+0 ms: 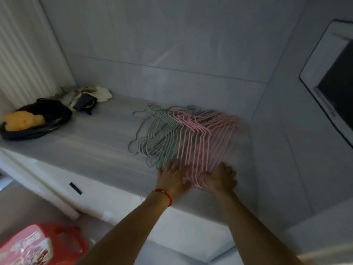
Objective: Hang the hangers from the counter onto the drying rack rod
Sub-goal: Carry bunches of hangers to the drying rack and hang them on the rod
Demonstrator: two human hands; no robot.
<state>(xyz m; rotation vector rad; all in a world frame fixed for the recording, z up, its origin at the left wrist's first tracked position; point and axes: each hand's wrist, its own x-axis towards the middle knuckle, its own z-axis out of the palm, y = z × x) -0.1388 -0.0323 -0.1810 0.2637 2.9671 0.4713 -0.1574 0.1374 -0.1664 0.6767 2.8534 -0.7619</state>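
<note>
The hangers [183,134], thin coated wire, look light, springy and prone to tangling; best gathered by their near ends in a bunch. They lie fanned at the surface's [91,142] right end: too overlapped to count, pink, green and grey. Left hand [172,178] rests spread on them; right hand [219,178] curls around pink ends.

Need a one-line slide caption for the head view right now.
Both hands, left hand and right hand, reach onto the fanned pile of pink, green and grey hangers on the counter.
</note>
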